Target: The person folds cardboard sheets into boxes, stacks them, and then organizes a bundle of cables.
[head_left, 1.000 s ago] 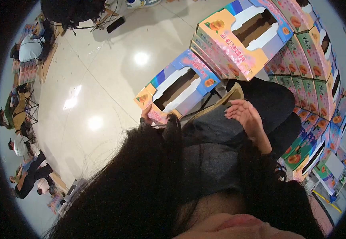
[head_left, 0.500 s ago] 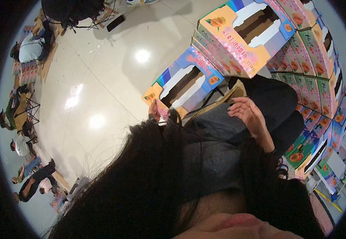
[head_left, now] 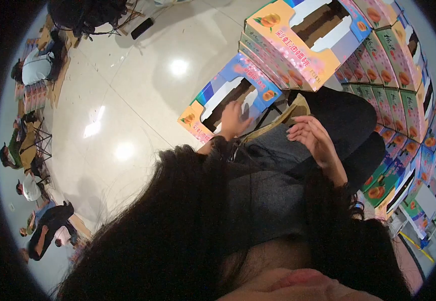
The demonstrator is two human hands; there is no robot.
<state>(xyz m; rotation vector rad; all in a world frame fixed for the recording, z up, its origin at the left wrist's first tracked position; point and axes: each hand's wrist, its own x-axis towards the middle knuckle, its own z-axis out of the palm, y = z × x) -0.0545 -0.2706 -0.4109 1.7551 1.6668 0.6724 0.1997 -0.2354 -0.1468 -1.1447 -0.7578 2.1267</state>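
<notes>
A printed fruit carton (head_left: 194, 119) with peach pictures and a cut-out window rests low beside my knees. My left hand (head_left: 234, 121) lies over the near edge of that window, fingers apart and nothing visible in them. Above my lap hovers my right hand (head_left: 316, 140), its fingers loosely stretched and holding nothing. Close to its fingertips is a tan cardboard edge (head_left: 278, 119) across my dark trousers. Beyond the low carton, a larger orange-fronted carton (head_left: 291, 42) tops a stack of similar ones.
Tall stacks of peach cartons (head_left: 396, 100) rise on the right. A black phone-like slab (head_left: 142, 28) lies on the pale tiled floor (head_left: 127, 90), near a dark bag (head_left: 85, 15). Several people (head_left: 37, 65) sit or bend along the far left.
My left hand has moved from the low carton's near left corner up and right, over its window. My right hand stays almost in place above my lap.
</notes>
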